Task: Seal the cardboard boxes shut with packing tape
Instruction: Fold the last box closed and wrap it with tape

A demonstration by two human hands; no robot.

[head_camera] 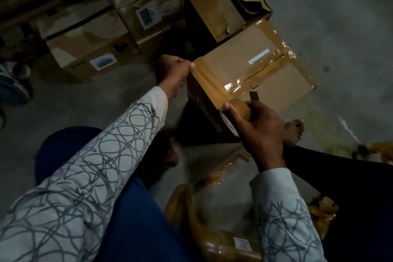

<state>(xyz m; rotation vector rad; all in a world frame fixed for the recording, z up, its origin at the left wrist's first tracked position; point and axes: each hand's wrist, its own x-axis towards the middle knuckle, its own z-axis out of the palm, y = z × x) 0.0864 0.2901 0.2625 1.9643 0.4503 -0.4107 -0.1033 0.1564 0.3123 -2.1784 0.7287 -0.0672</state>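
The box (255, 64) sits on the floor (340, 17), at about 1 o'clock from the middle of the view, its top seam shiny with brown tape. The left hand (174, 68) grips the box's corner at 9 o'clock, fingers curled down the side, thumb pressing the tape strip (209, 83) onto the top. The strip runs along the near edge to 5 o'clock, where the right hand (258, 127) holds the tape roll (239, 109), fingers wrapped round it. Other boxes (119, 27) stand at 11 o'clock.
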